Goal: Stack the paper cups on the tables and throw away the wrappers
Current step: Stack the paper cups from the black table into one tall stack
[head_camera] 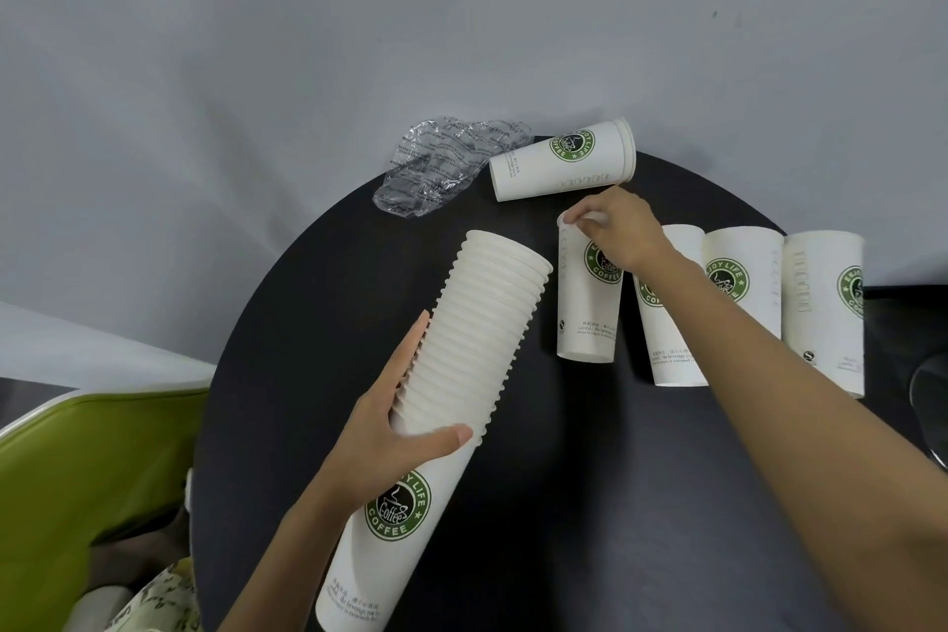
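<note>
The left hand [395, 431] wraps around a tall stack [461, 375] of nested cups, tilted over the round black table [564, 503]; the right hand [623, 234] pinches the rim of a single cup [585, 313] standing near the stack; three more cups [744, 282] stand to its right and another lies beside the clear wrapper [441, 167] at the far edge. The stacking step looks under way; next, the pinched cup likely needs lifting and lining up with the stack's open mouth.
</note>
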The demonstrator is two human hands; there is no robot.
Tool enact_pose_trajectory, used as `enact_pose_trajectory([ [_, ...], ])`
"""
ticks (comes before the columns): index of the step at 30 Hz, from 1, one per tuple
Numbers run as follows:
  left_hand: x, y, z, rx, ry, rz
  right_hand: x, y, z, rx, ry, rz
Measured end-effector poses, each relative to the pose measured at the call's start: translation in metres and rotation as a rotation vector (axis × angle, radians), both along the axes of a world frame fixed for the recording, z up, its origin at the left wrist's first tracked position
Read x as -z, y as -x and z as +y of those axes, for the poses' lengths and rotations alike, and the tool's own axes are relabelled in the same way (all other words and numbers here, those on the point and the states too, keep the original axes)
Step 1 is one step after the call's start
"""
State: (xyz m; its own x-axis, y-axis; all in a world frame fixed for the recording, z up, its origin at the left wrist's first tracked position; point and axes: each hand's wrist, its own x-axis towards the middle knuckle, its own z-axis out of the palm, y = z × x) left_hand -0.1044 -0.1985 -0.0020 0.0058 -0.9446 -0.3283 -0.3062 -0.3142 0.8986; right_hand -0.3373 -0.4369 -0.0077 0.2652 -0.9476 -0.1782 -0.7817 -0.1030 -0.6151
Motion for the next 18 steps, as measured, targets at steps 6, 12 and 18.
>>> enact_pose_trajectory([
  [6, 0.002, -0.001, -0.001, 0.015, -0.001, -0.007, 0.002, -0.003, 0.0, 0.033, -0.045, -0.058],
  [12, 0.002, -0.002, 0.002, 0.025, 0.004, 0.001, -0.004, -0.002, 0.003, 0.061, -0.012, -0.14],
  [18, -0.001, -0.002, 0.007, 0.026, 0.006, 0.002, -0.016, 0.002, 0.01, 0.043, 0.034, -0.223],
])
